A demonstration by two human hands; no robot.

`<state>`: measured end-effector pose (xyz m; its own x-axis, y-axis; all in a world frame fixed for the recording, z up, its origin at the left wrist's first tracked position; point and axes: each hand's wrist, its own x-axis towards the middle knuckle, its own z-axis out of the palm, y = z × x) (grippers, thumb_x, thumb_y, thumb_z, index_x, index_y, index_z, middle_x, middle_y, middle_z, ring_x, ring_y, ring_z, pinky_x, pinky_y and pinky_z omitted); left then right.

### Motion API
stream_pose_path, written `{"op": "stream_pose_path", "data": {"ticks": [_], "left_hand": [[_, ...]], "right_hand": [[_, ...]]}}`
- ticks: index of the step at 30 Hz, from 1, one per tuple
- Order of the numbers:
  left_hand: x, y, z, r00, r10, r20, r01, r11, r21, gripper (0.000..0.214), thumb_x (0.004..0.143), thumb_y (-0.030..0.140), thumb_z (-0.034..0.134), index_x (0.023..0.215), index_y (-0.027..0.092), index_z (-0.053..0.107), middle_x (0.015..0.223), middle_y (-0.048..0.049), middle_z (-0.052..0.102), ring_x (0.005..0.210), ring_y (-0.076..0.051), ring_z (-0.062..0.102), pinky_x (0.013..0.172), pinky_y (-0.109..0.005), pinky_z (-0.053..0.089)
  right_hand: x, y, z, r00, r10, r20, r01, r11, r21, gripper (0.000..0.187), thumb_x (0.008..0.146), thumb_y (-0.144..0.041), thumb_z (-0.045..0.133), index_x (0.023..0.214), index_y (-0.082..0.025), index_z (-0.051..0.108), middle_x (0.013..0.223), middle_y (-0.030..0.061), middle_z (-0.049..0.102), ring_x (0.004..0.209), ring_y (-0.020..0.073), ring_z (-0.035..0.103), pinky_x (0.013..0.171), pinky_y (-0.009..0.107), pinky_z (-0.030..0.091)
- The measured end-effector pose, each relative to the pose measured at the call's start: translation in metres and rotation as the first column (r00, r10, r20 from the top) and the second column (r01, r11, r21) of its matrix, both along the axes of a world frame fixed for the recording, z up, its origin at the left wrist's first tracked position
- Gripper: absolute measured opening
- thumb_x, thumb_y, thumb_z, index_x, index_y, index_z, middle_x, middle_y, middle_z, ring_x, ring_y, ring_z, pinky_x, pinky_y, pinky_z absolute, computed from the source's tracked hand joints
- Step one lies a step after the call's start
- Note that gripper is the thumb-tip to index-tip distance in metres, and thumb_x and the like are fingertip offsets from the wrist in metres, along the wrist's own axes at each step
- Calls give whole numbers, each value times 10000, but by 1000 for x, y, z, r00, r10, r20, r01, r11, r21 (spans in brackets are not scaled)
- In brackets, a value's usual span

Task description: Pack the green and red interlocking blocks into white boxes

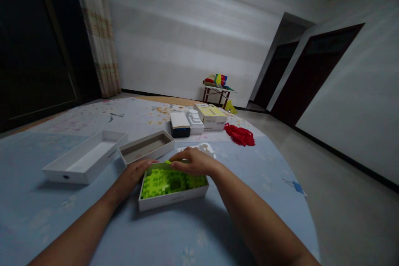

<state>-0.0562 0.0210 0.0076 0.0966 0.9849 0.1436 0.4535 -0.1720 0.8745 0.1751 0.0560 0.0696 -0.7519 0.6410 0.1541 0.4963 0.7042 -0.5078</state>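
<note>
Lime-green interlocking pieces (168, 183) fill the white box (173, 201), which lies open face up with its long axis running left to right before us, the right end slightly farther. Right hand (195, 162) lies flat on the pieces at the box's far rim, its grip slack with fingers extended, clasping nothing. Left hand (134, 174) rests against the box's left wall; we cannot make out whether its grip closes there. We judge that even downward pressure, with the box braced, serves best.

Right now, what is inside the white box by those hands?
Bright green interlocking pieces fill the white box. The right hand lies over its far edge, hiding the pieces there; the left hand touches its left side. The box floor is covered.
</note>
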Motion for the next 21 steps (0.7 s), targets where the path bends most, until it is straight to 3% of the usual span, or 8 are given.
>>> {"op": "stream_pose_path", "data": {"ticks": [9, 14, 18, 21], "left_hand": [[2, -2, 3, 1000, -1, -3, 0, 1000, -16, 454, 792, 489, 367, 961, 193, 666, 1003, -48, 692, 989, -233, 584, 900, -334, 415], [1, -1, 1, 1000, 3, -9, -3, 1000, -14, 443, 783, 485, 386, 961, 192, 666, 1042, -60, 680, 993, -232, 581, 906, -327, 410], [3, -1, 0, 1000, 13, -6, -13, 1000, -12, 444, 782, 479, 386, 953, 185, 670, 1031, -57, 683, 985, -232, 587, 889, -320, 423], [4, -2, 2, 1000, 15, 1, -15, 1000, -13, 444, 779, 467, 388, 953, 172, 670, 1022, -55, 688, 949, -223, 605, 863, -309, 439]], "right_hand": [[-5, -1, -8, 999, -35, -34, 41, 983, 182, 246, 840, -301, 480, 998, -255, 663, 899, 21, 687, 876, 167, 571, 794, 265, 399], [1, 1, -9, 992, -103, -72, 114, 978, 174, 232, 814, -266, 508, 986, -247, 664, 876, 21, 684, 861, 165, 573, 779, 269, 411], [4, -6, -8, 997, -42, -66, 51, 988, 143, 221, 797, -308, 547, 974, -236, 660, 888, 12, 682, 865, 162, 568, 814, 281, 393], [-2, -17, -7, 997, 66, -47, -57, 983, 172, 332, 738, -393, 622, 1023, -223, 638, 951, 35, 663, 939, 181, 532, 872, 307, 352]]}}
